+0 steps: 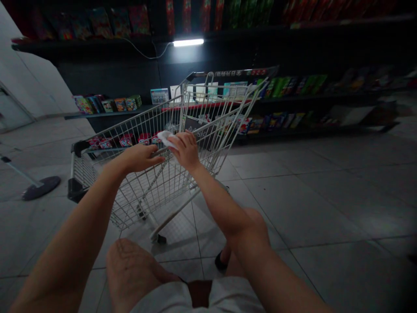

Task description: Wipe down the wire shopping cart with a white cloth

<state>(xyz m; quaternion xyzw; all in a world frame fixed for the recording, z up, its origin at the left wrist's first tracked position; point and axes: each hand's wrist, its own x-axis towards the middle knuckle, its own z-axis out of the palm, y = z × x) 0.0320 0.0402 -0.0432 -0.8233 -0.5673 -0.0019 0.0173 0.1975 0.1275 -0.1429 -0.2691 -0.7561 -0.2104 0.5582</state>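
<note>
A metal shopping cart [146, 184] stands side-on in front of me, its handle end to the right. On the near top rim of its basket rests my left hand [140, 157], with fingers curled over the wire and the thumb below it. Just to the right, my right hand [186, 150] pinches a crumpled white cloth [167, 139] against the same rim. The cloth sticks out toward my left hand, and part of it is hidden under the fingers.
Behind the cart run dark store shelves [114, 65] with packets, boxes and bottles. A lit tube lamp [188, 42] hangs under an upper shelf. At the left, a post with a round base [41, 188] stands on the tiled floor [312, 195]. My knees are close below the cart.
</note>
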